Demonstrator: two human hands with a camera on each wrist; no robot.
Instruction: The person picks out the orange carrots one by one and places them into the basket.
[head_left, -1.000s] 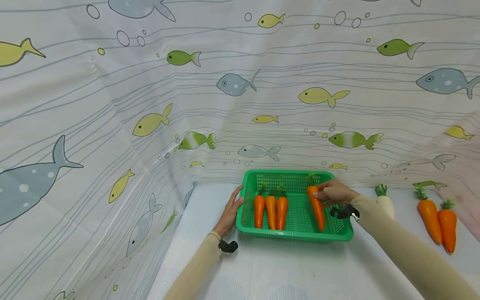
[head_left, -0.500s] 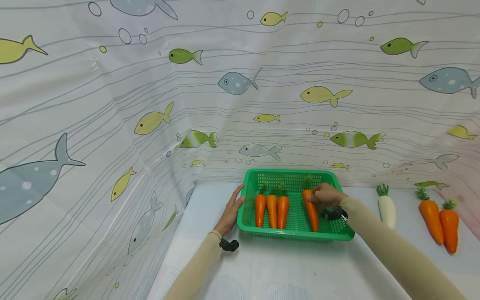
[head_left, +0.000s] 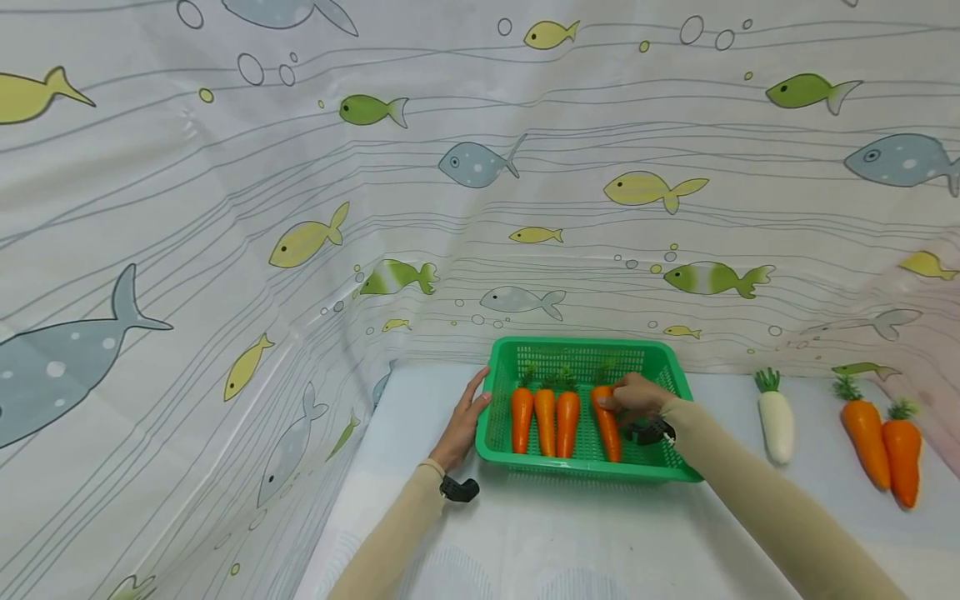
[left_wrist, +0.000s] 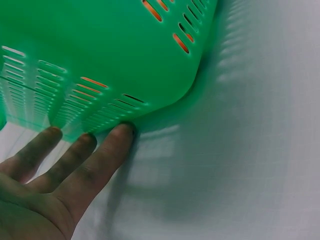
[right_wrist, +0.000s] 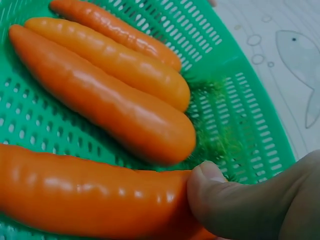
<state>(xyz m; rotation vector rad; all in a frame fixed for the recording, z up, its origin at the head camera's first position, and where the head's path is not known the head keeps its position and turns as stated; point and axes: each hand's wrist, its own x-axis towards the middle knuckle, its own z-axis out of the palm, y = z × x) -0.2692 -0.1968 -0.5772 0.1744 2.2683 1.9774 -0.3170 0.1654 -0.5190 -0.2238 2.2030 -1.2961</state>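
A green plastic basket (head_left: 592, 471) stands on the white table. Three carrots lie side by side in its left part, the nearest to my right hand being an orange carrot (head_left: 567, 425). My right hand (head_left: 641, 395) grips another carrot (head_left: 607, 429) near its leafy top, inside the basket. In the right wrist view the thumb (right_wrist: 212, 195) presses on the thick end of that held carrot (right_wrist: 95, 195); the other fingers are hidden. My left hand (head_left: 459, 429) touches the basket's left side with fairly straight fingers, their tips against the slotted wall (left_wrist: 95, 95).
A white radish (head_left: 776, 425) with green leaves lies right of the basket. Two more carrots (head_left: 864, 442) lie together at the far right. A fish-printed sheet (head_left: 570, 275) rises behind the table and along its left side.
My right hand has moved left inside the basket with the carrot, bringing it closer to the other three. The radish now shows whole. My left hand stays at the basket's side.
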